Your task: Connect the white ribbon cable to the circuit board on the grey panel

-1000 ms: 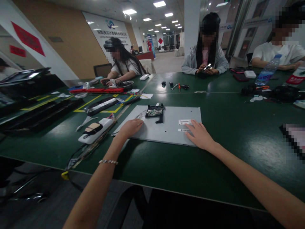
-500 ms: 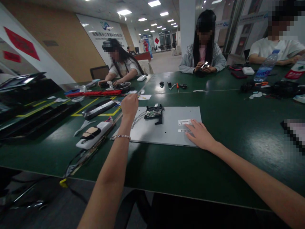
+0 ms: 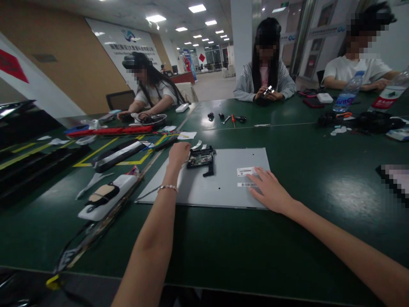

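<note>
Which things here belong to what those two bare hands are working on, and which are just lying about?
Seemingly being worked on:
grey panel, under the right hand
circuit board in its black frame, beside the left hand

Probably just lying about:
orange-handled screwdriver
wrench
blue-capped bottle
red-labelled bottle

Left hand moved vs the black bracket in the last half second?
Yes: rightward and nearer the wearer. The left hand now appears at the left edge of the black bracket; a gap showed between them before.
</note>
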Tool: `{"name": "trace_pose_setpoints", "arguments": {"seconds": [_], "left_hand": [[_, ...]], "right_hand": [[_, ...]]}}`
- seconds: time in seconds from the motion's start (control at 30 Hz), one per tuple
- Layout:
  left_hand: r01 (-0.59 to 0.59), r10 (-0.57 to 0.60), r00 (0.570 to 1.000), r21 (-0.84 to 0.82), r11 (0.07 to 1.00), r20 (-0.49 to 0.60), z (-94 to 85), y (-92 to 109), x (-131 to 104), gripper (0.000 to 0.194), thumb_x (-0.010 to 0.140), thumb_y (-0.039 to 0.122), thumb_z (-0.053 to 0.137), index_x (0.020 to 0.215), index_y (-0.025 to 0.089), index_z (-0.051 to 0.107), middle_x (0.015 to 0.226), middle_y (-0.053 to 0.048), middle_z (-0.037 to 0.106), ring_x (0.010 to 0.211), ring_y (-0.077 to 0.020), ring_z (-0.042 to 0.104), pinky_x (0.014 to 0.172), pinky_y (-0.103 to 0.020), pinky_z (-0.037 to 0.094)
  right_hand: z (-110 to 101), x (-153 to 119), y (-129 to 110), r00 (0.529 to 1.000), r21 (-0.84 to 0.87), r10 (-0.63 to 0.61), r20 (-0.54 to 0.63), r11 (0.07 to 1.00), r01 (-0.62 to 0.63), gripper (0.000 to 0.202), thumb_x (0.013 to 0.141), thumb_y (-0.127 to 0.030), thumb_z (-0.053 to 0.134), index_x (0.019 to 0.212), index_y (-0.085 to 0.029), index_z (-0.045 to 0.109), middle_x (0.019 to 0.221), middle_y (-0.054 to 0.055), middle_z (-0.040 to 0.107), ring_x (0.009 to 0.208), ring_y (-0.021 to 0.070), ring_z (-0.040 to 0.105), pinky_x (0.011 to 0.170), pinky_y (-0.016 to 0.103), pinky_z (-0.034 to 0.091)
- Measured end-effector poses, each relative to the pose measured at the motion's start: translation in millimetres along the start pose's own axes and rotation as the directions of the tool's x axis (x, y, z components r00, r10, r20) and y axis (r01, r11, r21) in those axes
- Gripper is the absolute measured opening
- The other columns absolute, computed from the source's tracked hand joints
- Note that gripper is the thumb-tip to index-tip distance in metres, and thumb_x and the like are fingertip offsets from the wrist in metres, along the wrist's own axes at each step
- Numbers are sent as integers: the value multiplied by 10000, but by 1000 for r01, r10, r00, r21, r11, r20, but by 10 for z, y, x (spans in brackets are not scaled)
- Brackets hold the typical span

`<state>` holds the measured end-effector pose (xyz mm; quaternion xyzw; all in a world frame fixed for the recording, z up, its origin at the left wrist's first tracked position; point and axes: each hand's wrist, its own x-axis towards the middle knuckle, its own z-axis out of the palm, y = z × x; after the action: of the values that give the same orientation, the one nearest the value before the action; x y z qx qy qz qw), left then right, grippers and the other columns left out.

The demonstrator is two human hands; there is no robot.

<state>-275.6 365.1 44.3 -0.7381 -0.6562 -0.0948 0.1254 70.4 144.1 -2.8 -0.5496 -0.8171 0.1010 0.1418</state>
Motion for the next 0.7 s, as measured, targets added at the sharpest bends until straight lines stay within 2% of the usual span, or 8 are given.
{"name": "trace_pose_setpoints", "arguments": {"seconds": [0.13,0.33,0.5,0.63,0.7], "left_hand": [[-25,24,1000,-34,999,-20,-109,24,32,415,919,256,389,1157,156,713,1157,-112,714,1056,-237,645,943,-319,472],[-158,161,981,-32,987,109,-266,88,55,352,876,247,448,1051,178,746,1099,-74,736,1059,-225,641,924,-280,475],[-243,248,959,-49,969,135,-222,65,69,381,856,226,472,1152,150,699,1169,-94,711,1083,-226,647,961,-276,463],[-230,231,944,-30,973,235,-180,40,44,438,858,264,513,1259,136,632,1270,-112,661,1156,-237,621,997,-280,448],[-222,227,943,-48,974,243,-183,22,26,450,864,275,523,1283,137,616,1277,-108,658,1154,-233,624,996,-269,449]], "right_hand": [[20,-9,17,1000,-35,-3,6,999,3,562,998,-466,332,1482,-199,433,1591,122,324,1482,306,222,1192,516,216],[-9,-72,174,998,-64,-55,43,996,58,588,998,-514,321,1512,-235,381,1607,84,299,1480,287,233,1192,490,232],[-57,-107,272,997,-76,-63,52,995,67,585,1002,-518,323,1516,-244,377,1614,67,283,1480,268,238,1200,464,220],[-106,-112,408,991,-76,-99,93,991,106,583,995,-532,341,1524,-288,359,1621,34,264,1467,278,271,1191,476,242],[-143,-124,513,987,-68,-113,117,990,121,573,996,-530,342,1527,-313,347,1622,13,258,1465,275,277,1189,476,250]]}}
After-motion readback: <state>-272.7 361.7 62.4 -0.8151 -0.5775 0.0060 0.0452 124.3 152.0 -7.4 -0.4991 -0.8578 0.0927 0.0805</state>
